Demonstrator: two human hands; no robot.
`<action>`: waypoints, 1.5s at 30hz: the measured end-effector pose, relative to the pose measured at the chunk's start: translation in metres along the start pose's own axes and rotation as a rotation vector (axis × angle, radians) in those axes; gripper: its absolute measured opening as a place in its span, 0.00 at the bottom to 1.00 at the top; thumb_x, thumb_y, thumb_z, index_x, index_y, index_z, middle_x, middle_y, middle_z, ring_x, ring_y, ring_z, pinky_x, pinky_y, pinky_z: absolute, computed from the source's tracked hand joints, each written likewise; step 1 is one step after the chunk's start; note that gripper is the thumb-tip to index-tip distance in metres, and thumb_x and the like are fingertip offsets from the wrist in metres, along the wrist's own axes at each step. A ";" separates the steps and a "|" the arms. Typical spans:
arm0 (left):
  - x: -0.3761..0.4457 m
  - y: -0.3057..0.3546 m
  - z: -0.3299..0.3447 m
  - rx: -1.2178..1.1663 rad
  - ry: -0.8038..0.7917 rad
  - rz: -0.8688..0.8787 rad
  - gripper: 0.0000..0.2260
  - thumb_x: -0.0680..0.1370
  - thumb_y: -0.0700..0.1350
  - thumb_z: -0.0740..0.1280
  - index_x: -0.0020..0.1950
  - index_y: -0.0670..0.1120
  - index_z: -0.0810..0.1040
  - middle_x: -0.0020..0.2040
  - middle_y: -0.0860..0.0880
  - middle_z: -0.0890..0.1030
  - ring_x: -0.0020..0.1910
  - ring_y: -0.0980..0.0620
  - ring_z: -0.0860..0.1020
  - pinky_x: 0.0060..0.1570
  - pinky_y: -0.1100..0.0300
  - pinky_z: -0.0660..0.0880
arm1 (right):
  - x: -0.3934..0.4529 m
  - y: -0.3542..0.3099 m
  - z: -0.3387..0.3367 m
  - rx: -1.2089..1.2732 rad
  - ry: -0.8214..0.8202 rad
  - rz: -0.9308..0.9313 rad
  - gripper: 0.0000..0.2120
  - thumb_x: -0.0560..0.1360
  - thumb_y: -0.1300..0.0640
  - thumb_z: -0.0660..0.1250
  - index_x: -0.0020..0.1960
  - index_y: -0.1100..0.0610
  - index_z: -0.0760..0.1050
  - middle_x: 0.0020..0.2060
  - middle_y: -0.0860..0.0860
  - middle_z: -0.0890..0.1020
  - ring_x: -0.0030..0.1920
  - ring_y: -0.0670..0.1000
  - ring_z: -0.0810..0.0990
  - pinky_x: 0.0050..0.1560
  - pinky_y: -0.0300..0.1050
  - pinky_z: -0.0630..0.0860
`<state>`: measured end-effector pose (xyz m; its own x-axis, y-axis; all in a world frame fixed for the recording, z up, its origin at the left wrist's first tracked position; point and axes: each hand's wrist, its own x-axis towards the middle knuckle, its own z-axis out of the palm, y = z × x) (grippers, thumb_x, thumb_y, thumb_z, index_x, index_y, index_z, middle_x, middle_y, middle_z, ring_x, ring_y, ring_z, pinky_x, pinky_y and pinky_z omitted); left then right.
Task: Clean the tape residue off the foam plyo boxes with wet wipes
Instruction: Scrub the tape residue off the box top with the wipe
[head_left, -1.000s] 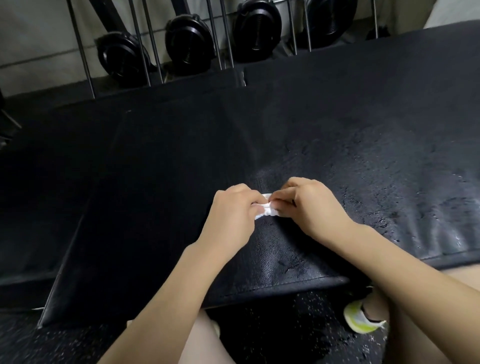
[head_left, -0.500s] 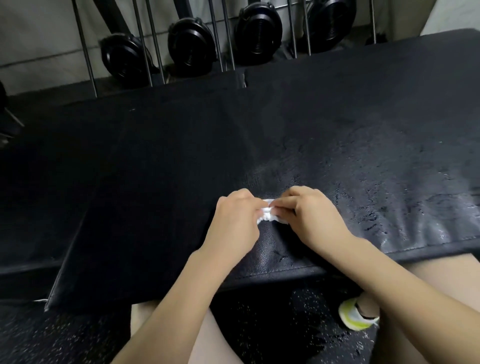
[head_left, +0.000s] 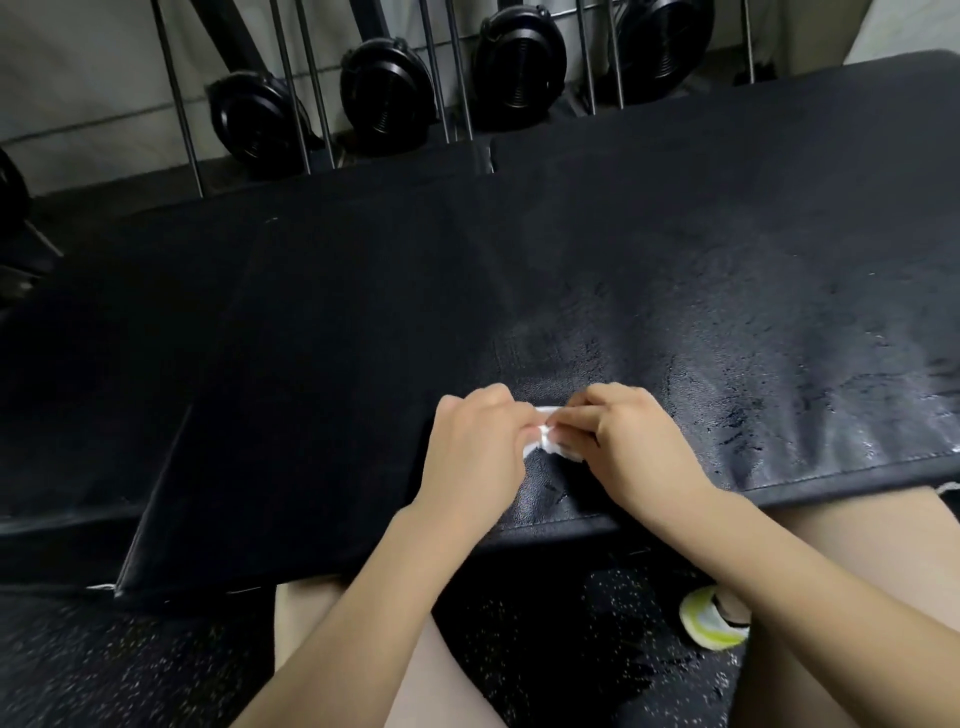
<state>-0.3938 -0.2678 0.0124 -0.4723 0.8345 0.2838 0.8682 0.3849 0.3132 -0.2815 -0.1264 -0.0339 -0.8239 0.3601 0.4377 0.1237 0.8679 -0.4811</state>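
head view: left hand (head_left: 475, 452) and right hand (head_left: 631, 447) pinch wet wipe (head_left: 545, 441) on foam box (head_left: 363, 338).

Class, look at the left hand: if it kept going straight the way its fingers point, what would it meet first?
The left hand points rightward at the white wet wipe it already pinches; just beyond that, the right hand, fingertip to fingertip.

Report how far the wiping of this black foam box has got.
Done, apparently: the right part of the foam box glistens wet, so it seems wiped. In hand: both hands, left hand and right hand, pinch a bunched white wipe against the top near the front edge. Left: the dull, dry-looking left part.
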 end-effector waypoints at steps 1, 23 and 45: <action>0.003 0.000 0.000 -0.015 0.010 -0.019 0.05 0.76 0.45 0.73 0.46 0.55 0.86 0.35 0.54 0.72 0.32 0.52 0.67 0.40 0.48 0.72 | 0.004 -0.001 0.001 0.001 0.019 0.013 0.09 0.74 0.48 0.70 0.48 0.50 0.87 0.38 0.48 0.81 0.36 0.54 0.78 0.38 0.46 0.75; -0.043 0.014 0.007 0.015 0.039 -0.014 0.06 0.74 0.45 0.69 0.44 0.54 0.85 0.34 0.53 0.72 0.34 0.50 0.72 0.36 0.51 0.69 | -0.041 -0.015 0.000 -0.034 0.059 -0.045 0.15 0.77 0.45 0.65 0.47 0.52 0.86 0.41 0.47 0.82 0.39 0.54 0.78 0.43 0.48 0.75; -0.090 0.037 0.015 0.035 0.045 0.009 0.12 0.76 0.49 0.61 0.44 0.55 0.85 0.33 0.55 0.73 0.35 0.52 0.73 0.37 0.55 0.67 | -0.088 -0.017 -0.014 -0.178 0.001 -0.214 0.09 0.79 0.47 0.68 0.51 0.50 0.84 0.45 0.45 0.81 0.45 0.50 0.77 0.48 0.43 0.66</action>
<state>-0.3170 -0.3230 -0.0151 -0.4701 0.8195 0.3276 0.8769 0.3916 0.2788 -0.2030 -0.1685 -0.0537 -0.8414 0.1618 0.5157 0.0420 0.9708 -0.2361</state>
